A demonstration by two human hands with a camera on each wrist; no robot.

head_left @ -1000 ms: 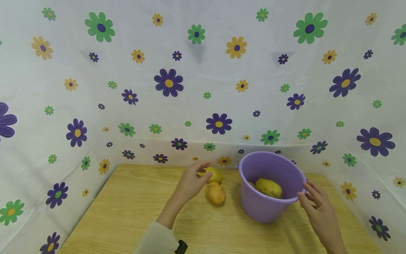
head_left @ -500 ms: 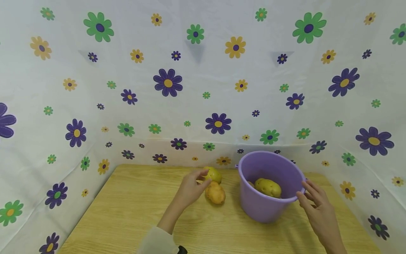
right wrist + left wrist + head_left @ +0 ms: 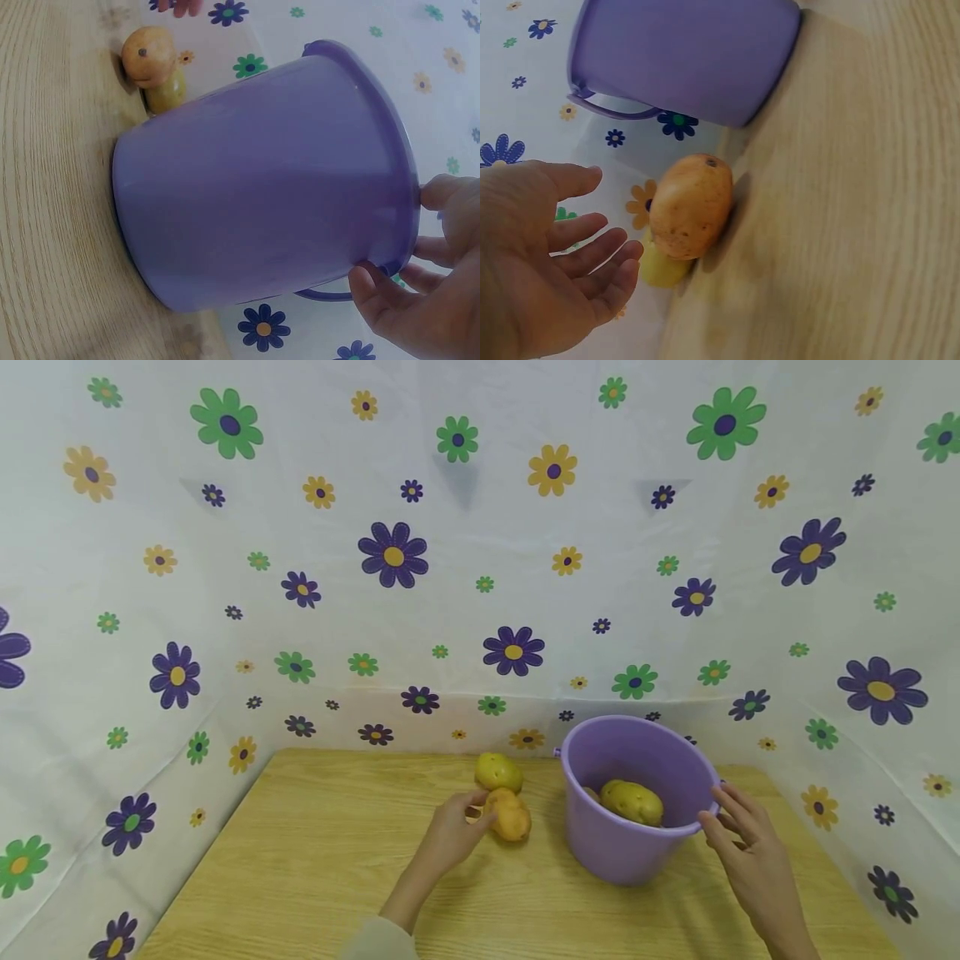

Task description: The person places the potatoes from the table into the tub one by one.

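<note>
In the head view my left hand is low over the table, fingertips right at an orange-brown potato. The left wrist view shows this hand with loosely bent fingers, nothing inside them, and the potato beyond. Just behind lies a yellow-green potato. To the right stands a purple bucket; inside it a large yellow-green potato partly covers another one. My right hand touches the bucket's right rim from outside, its fingers relaxed and spread along the edge.
All of this is on a light wooden table. A white sheet printed with flowers rises behind it and along both sides. The bucket's thin purple handle hangs down along its side.
My left hand has come down and toward me, from beside the yellow-green potato to the orange-brown one. The right hand stays at the bucket's rim.
</note>
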